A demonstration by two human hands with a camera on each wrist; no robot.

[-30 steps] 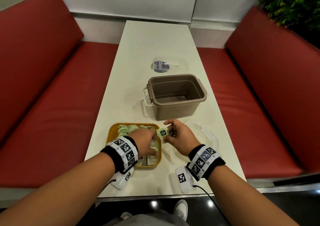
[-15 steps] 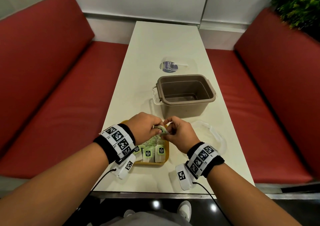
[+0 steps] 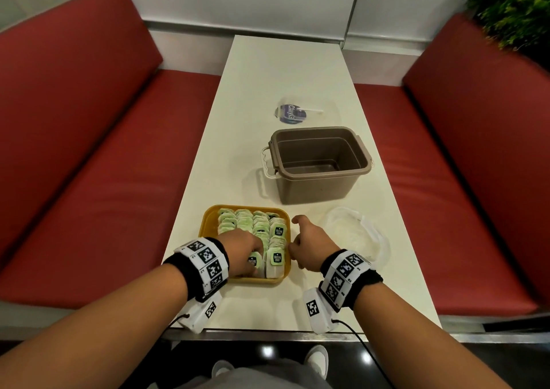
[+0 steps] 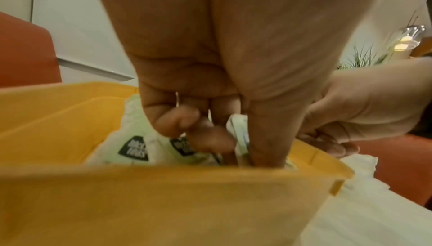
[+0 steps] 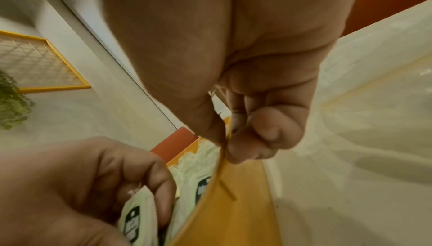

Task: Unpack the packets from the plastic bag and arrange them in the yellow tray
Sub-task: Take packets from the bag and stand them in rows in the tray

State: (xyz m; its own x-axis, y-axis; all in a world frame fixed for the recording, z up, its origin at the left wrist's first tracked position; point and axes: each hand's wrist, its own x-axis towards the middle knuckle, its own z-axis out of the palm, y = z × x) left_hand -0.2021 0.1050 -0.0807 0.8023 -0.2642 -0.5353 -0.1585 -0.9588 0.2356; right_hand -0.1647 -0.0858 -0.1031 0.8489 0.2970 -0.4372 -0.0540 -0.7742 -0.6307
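Here our left hand [image 3: 242,247] is down inside the yellow tray [image 3: 208,224], fingers curled on an upright packet [image 3: 254,262] in the near row, long axis vertical, label toward us. Our right hand [image 3: 309,244] pinches the tray's right rim. The plastic bag [image 3: 355,233] lies right, nearer that hand.

Soft, even indoor light fills the head view, with wide-angle bending toward the edges and small bright glints on the dark glossy floor [image 3: 268,351] along the bottom edge. The leafy green plant [image 3: 512,4] at upper right is smeared. Both wrist views are dimmer, warm-tinted and blurred, their close foregrounds out of focus.
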